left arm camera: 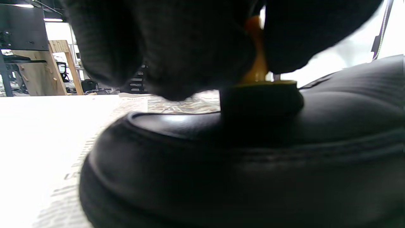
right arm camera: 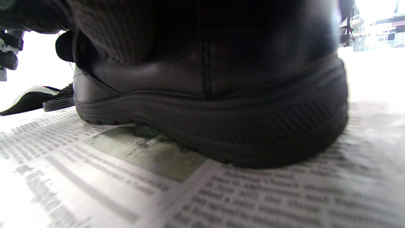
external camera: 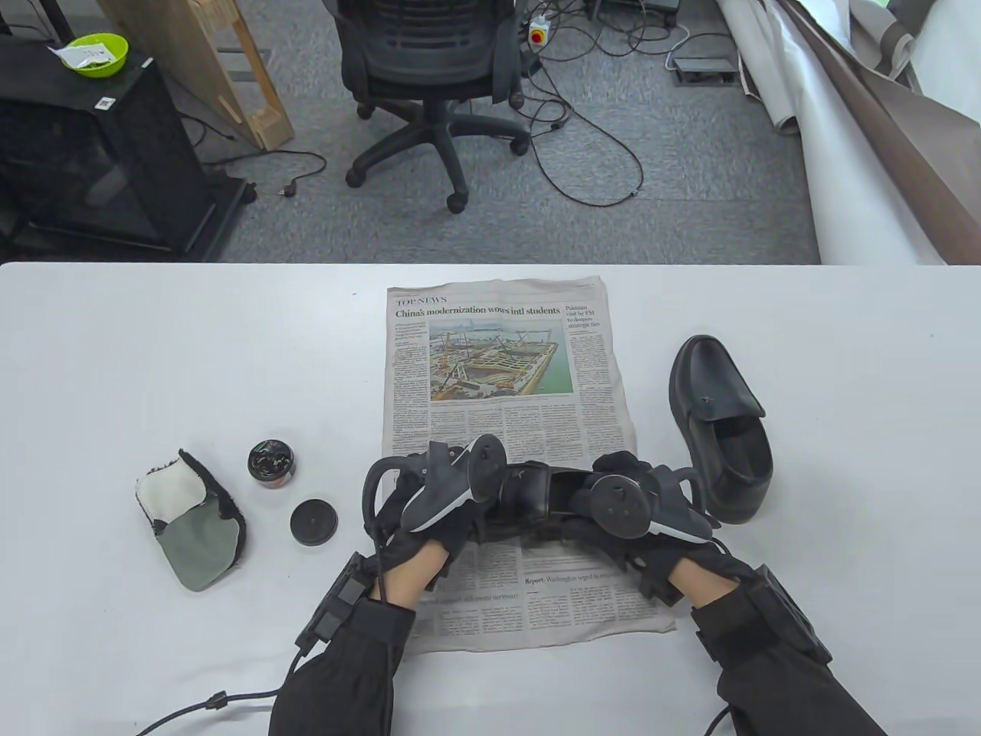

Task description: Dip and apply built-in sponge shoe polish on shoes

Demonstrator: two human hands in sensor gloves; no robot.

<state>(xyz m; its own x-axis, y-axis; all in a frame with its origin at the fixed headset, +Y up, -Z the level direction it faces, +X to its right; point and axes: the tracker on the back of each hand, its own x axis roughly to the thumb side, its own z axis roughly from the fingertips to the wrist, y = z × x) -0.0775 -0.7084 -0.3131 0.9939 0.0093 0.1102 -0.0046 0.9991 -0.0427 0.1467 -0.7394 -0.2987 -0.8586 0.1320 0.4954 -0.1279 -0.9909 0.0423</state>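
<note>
Left wrist view: left hand pinches sponge against shoe; right hand grips heel, newspaper beneath

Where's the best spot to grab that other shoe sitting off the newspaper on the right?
Take the spare shoe at its heel rim, the end nearest the right hand. It lies with the opening facing up and the toe pointing away, so fingers can hook inside the collar from above with the thumb outside. The toe is smooth, rounded and farther off.
</note>
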